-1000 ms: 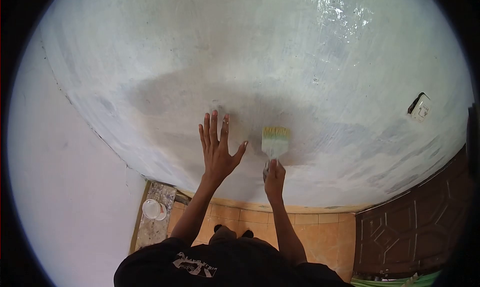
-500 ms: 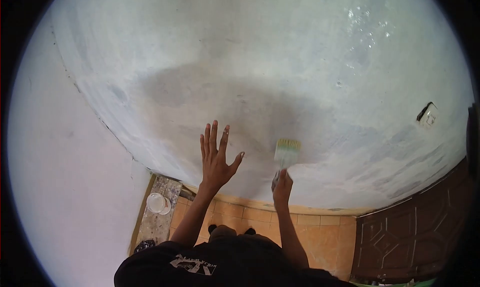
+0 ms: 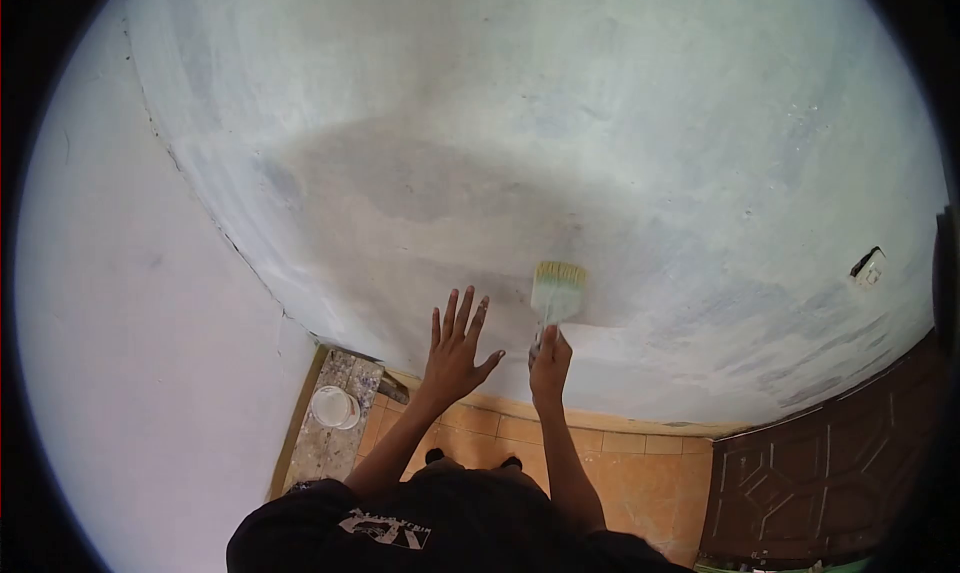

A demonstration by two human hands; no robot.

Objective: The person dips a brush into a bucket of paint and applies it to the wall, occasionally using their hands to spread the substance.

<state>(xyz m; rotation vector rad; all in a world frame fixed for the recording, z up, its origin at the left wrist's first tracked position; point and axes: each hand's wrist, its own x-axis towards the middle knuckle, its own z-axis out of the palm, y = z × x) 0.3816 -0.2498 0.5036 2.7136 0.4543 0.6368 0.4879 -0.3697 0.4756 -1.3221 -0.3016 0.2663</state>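
Observation:
My left hand (image 3: 458, 355) is spread with its fingers apart, pointing up in front of the pale wall (image 3: 420, 203); nothing is in it. To its right, my right hand (image 3: 550, 365) grips the handle of a wide paint brush (image 3: 560, 291). The brush points upward, with yellowish bristle tips and a whitish-green body, and lies over the patchy grey and white wall. Whether the bristles touch the wall is hard to tell.
At the lower left a white bucket (image 3: 334, 407) stands on a paint-spotted wooden bench (image 3: 310, 451). A brown panelled door (image 3: 825, 473) is at the lower right. A switch plate (image 3: 870, 267) sits on the wall at right. Orange floor tiles (image 3: 640, 483) lie below.
My left hand has moved down and right, nearer my right hand. The brush and my right hand have shifted slightly left. The view has shifted a little.

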